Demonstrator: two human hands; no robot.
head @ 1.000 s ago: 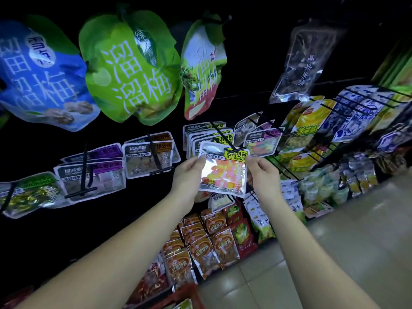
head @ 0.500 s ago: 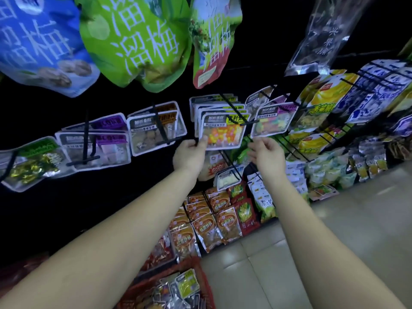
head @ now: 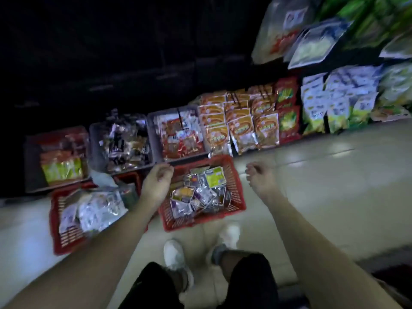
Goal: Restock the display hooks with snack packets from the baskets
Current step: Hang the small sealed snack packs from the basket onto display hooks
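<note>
A red basket (head: 236, 192) stands on the floor in front of my feet, holding several small silver snack packets (head: 196, 192). My left hand (head: 156, 186) hovers over its left rim, fingers loosely curled and holding nothing. My right hand (head: 259, 178) hangs to the right of the basket, also loosely curled and empty. A second red basket (head: 55, 233) with silver packets stands to the left, partly hidden behind my left forearm. The view is blurred.
Grey bins (head: 151, 134) of packets line the shelf base behind the baskets. Orange and red packets (head: 240, 121) hang low at centre, white and green ones (head: 330, 103) at right. Tiled floor (head: 323, 186) lies to the right. My white shoes (head: 174, 255) are below.
Both hands have left the packet on its hook and dropped down to the basket. The view has swung from the hooks down to the floor.
</note>
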